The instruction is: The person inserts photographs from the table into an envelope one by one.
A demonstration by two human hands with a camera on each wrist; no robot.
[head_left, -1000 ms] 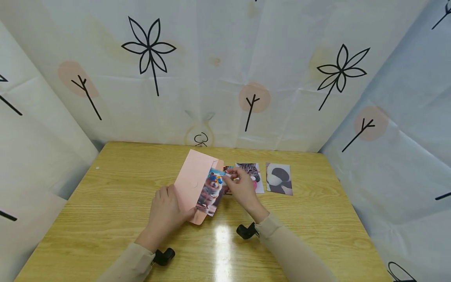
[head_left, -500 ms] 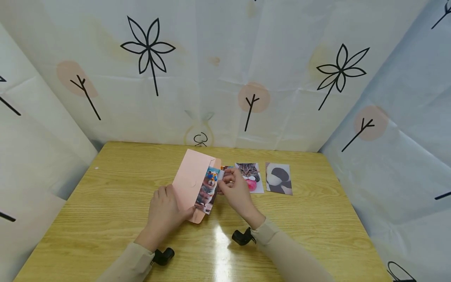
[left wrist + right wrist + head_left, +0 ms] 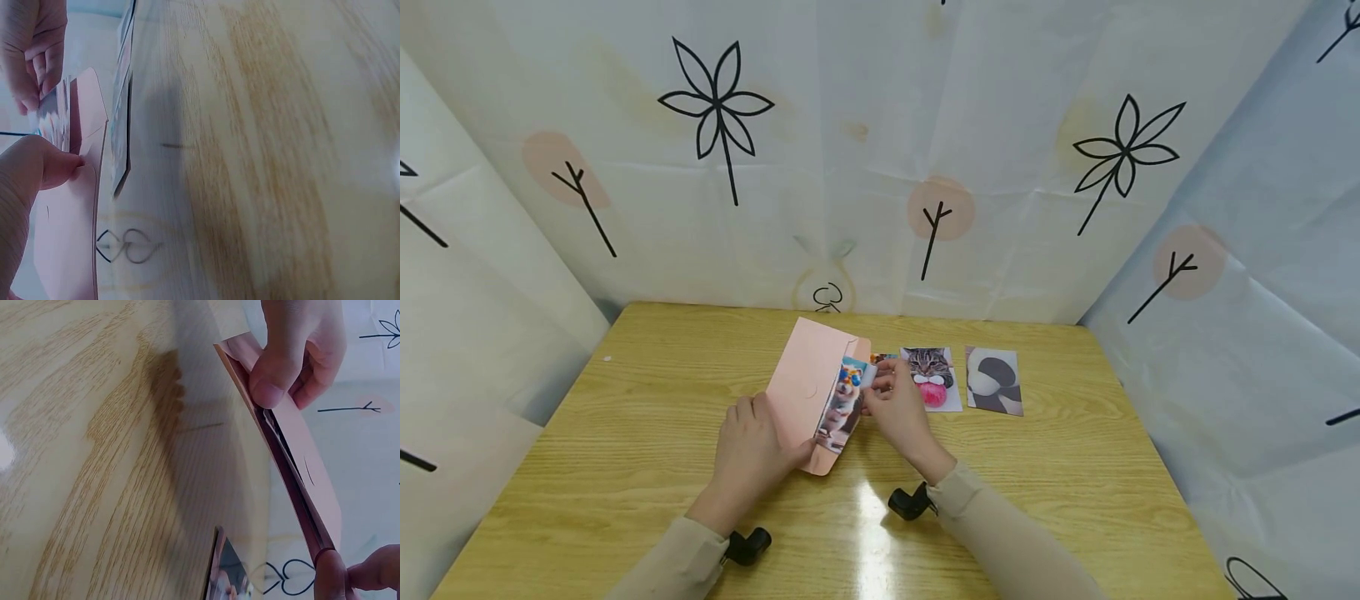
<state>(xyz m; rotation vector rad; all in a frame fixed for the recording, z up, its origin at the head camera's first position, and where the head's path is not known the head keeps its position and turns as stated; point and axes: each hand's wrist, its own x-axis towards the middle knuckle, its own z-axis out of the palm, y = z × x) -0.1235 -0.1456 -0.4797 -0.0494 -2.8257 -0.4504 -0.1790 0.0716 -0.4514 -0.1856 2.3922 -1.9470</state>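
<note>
My left hand (image 3: pixel 752 442) grips a tilted pink envelope (image 3: pixel 797 375) along its lower left side, thumb at the mouth. A photo card (image 3: pixel 842 404) of an animal in sunglasses sits partly inside the envelope, its right part sticking out. My right hand (image 3: pixel 904 417) pinches the card's upper right edge. In the left wrist view, the left thumb presses at the mouth beside the card (image 3: pixel 53 115). The right wrist view looks along the parted envelope (image 3: pixel 315 469), held above the table, with the left thumb at one end and right fingers (image 3: pixel 375 569) at the other.
Right of the envelope lie a cat photo (image 3: pixel 931 379) and a grey-and-white photo (image 3: pixel 994 379). Another photo (image 3: pixel 883 358) is mostly hidden behind the right hand. The wooden table (image 3: pixel 1075 467) meets patterned curtains (image 3: pixel 850 167) at the back and sides.
The right hand has moved left with the sunglasses photo, which has slid further into the envelope. More of the cat photo shows. The left hand has barely moved.
</note>
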